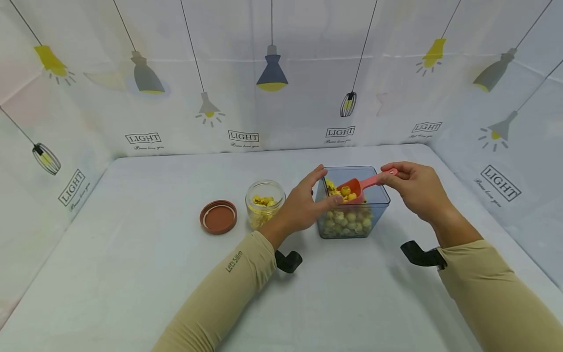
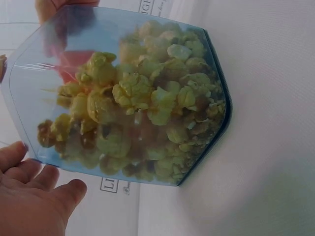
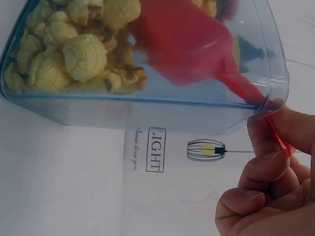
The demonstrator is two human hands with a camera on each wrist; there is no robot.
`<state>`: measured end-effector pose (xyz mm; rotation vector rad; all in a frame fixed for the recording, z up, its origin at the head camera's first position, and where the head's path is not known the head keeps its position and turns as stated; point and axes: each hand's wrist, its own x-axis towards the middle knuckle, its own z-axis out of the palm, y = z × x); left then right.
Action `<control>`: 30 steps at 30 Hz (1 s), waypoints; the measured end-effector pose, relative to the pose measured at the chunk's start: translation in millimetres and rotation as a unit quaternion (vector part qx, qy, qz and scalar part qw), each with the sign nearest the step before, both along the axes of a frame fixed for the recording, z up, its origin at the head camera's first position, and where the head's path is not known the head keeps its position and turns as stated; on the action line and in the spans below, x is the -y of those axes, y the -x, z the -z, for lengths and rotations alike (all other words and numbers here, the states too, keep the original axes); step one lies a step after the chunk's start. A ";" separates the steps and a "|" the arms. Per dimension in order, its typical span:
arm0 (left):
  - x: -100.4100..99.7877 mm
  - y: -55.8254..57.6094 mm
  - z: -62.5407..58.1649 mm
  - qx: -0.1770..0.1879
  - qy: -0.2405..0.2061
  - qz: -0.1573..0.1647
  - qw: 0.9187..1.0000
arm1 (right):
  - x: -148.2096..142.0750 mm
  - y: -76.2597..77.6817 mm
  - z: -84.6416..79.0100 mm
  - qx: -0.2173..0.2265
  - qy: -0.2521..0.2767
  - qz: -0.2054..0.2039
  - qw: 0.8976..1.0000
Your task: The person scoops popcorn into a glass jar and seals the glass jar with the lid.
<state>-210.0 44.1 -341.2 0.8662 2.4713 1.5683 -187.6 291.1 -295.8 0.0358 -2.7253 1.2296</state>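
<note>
A clear bluish plastic container (image 1: 373, 220), partly filled with yellow popcorn (image 2: 135, 93), stands on the table in front of both hands. My left hand (image 1: 303, 203) holds it at its left side, thumb over the front rim and fingers along the left wall. Between thumb and fingertips, my right hand (image 1: 415, 188) pinches the handle end of a red scoop (image 1: 369, 181) at the container's right rim. The scoop's bowl (image 3: 184, 44) sits inside among the popcorn and has several pieces in it. Left of the left hand stands an open glass jar (image 1: 265, 189) with some popcorn inside.
A brown round lid (image 1: 218, 217) lies left of the jar. White cloth covers the table (image 1: 132, 254), and a white curtain (image 1: 303, 63) printed with lamps rises behind it and at both sides. Black mounts (image 1: 288, 262) stick out from the wrists.
</note>
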 end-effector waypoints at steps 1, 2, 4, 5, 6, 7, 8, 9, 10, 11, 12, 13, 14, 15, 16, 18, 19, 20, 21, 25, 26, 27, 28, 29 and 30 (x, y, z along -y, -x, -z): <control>0.0 0.1 0.0 0.000 -0.001 0.000 1.000 | 0.3 0.1 0.4 -0.002 0.003 0.004 1.000; 0.0 0.1 0.1 0.002 -0.001 0.000 1.000 | 0.5 0.1 0.7 -0.003 0.004 0.008 1.000; 0.1 0.2 0.1 0.003 -0.002 -0.001 1.000 | -0.1 -0.1 1.1 -0.006 0.005 0.013 1.000; 0.1 0.2 0.0 0.003 -0.001 0.000 1.000 | -0.7 -0.4 1.1 -0.007 0.004 0.015 1.000; 0.1 0.2 0.0 0.003 -0.001 0.000 1.000 | -1.5 -0.8 1.0 -0.008 0.004 0.016 1.000; 0.0 0.3 0.1 0.003 0.000 0.000 1.000 | -2.1 -1.1 0.8 -0.008 0.006 0.015 1.000; 0.0 0.3 0.2 0.004 0.002 0.000 1.000 | -2.4 -1.3 1.0 -0.008 0.010 0.013 1.000; 0.1 0.4 0.2 0.004 0.003 0.000 1.000 | -2.2 -1.4 1.3 -0.007 0.013 0.009 1.000; 0.2 0.4 0.1 0.006 0.004 -0.001 1.000 | -1.5 -1.3 1.9 -0.005 0.016 0.005 1.000; 0.1 0.5 0.2 0.009 0.004 -0.002 1.000 | -0.1 -1.1 2.7 -0.003 0.020 0.000 1.000; 0.1 0.5 0.3 0.009 0.005 -0.003 1.000 | 1.6 -0.8 3.6 -0.001 0.022 -0.004 1.000; 0.2 0.5 0.4 0.010 0.006 -0.003 1.000 | 3.5 -0.3 4.9 0.001 0.023 -0.008 1.000; 0.3 0.5 0.3 0.011 0.007 -0.004 1.000 | 5.4 0.2 6.2 0.003 0.022 -0.012 1.000; 0.3 0.4 0.4 0.011 0.007 -0.004 1.000 | 7.0 0.5 7.2 0.003 0.018 -0.014 1.000; 0.3 0.5 0.5 0.010 0.008 -0.005 1.000 | 8.4 0.8 7.8 0.003 0.014 -0.015 1.000; 0.3 0.8 0.8 0.007 0.003 -0.002 1.000 | 9.4 1.5 8.2 0.002 0.014 -0.015 1.000; 0.3 1.0 1.0 0.008 -0.001 -0.001 1.000 | 9.2 1.7 8.0 0.001 0.015 -0.014 1.000; 0.1 1.2 1.1 0.009 -0.005 0.000 1.000 | 8.4 1.7 7.6 0.001 0.013 -0.012 1.000; 0.0 1.3 1.3 0.010 -0.007 0.001 1.000 | 7.4 1.6 7.0 0.002 0.013 -0.009 1.000; -0.2 1.3 1.1 0.016 -0.009 0.002 1.000 | 0.8 0.5 5.5 0.012 0.026 0.001 1.000; -0.1 1.1 0.9 0.015 -0.006 0.001 1.000 | -1.0 0.4 5.6 0.014 0.032 0.001 0.999; -0.1 1.0 0.7 0.013 -0.003 0.000 1.000 | -2.5 0.2 5.8 0.016 0.041 0.001 0.999; 0.0 0.9 0.5 0.012 -0.001 -0.001 1.000 | -4.1 0.0 6.2 0.017 0.047 0.001 0.999; 0.0 0.8 0.4 0.010 0.000 -0.002 1.000 | -5.4 0.0 6.6 0.017 0.053 0.000 0.998; 0.0 0.8 0.5 0.008 0.003 -0.003 1.000 | -6.7 0.0 7.2 0.017 0.057 0.000 0.998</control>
